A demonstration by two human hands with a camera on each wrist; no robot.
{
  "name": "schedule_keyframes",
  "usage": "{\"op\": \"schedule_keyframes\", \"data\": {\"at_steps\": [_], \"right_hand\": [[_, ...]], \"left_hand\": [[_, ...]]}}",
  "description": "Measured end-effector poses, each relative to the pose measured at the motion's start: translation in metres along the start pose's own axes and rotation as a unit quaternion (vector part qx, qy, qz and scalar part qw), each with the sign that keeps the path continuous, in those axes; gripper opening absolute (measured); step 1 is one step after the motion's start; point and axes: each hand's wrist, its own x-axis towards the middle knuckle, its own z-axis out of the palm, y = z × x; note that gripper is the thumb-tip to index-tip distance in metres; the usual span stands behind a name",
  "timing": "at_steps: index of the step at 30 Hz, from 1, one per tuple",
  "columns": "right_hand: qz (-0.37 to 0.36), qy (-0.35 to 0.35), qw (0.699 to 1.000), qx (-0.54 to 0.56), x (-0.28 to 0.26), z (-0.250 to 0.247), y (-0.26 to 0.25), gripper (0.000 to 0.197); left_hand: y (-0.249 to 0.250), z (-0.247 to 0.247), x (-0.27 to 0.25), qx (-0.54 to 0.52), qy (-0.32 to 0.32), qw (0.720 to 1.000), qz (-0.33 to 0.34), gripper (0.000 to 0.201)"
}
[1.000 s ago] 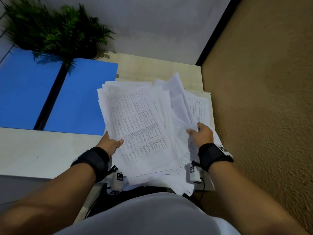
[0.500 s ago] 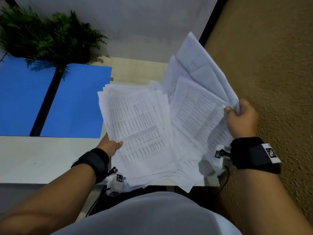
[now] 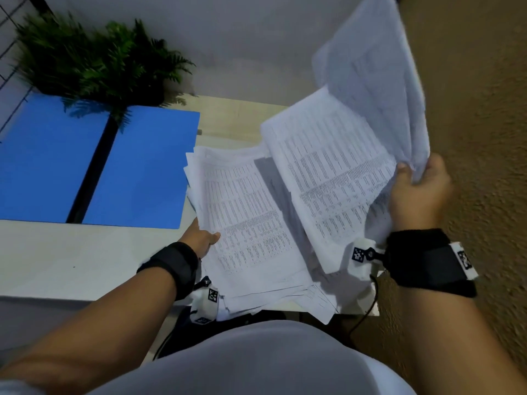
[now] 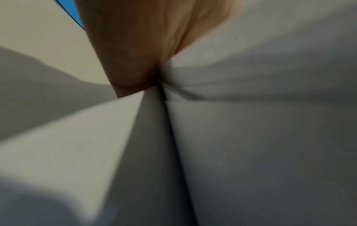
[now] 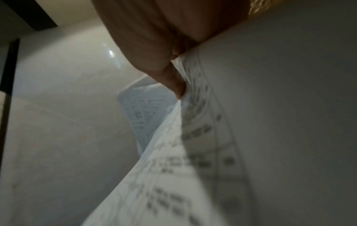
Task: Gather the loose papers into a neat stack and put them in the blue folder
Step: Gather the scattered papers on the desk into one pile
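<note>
An untidy pile of printed papers (image 3: 245,220) lies on the table's right part. My left hand (image 3: 201,238) grips the pile's left edge, thumb on top, fingers hidden beneath; the left wrist view shows only skin (image 4: 135,45) against blurred white paper (image 4: 251,122). My right hand (image 3: 419,189) pinches a bunch of sheets (image 3: 342,172) by their right edge and holds them raised and fanned above the pile; the right wrist view shows the thumb (image 5: 170,73) pressed on printed paper (image 5: 183,152). The open blue folder (image 3: 142,166) lies flat to the left of the pile.
A green fern-like plant (image 3: 94,61) stands at the back left, overhanging the folder. A textured tan wall (image 3: 479,138) runs close along the right side. Light tabletop (image 3: 71,260) shows at the near left, its edge near my body.
My right hand has lifted a bunch of sheets off the pile's right side, up and to the right. My left hand stays on the pile's left edge.
</note>
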Motion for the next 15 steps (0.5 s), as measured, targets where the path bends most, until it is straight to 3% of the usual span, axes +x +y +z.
{"op": "schedule_keyframes", "data": {"at_steps": [5, 7, 11, 15], "right_hand": [[0.06, -0.117, 0.98, -0.15, 0.005, 0.009, 0.036, 0.017], [0.101, -0.153, 0.972, -0.147, -0.003, 0.013, 0.044, 0.006], [0.212, -0.204, 0.95, -0.109, -0.016, 0.023, 0.064, 0.021], [0.262, -0.234, 0.924, -0.154, -0.016, 0.03, 0.084, 0.031]], "left_hand": [[-0.003, -0.002, 0.005, 0.002, -0.009, 1.0, 0.008, 0.06], [-0.001, -0.002, 0.003, 0.005, -0.017, 1.0, 0.01, 0.061], [0.003, 0.002, 0.0, 0.014, 0.001, 1.0, 0.001, 0.057], [0.001, 0.002, 0.002, 0.03, 0.01, 1.0, 0.0, 0.057]]}}
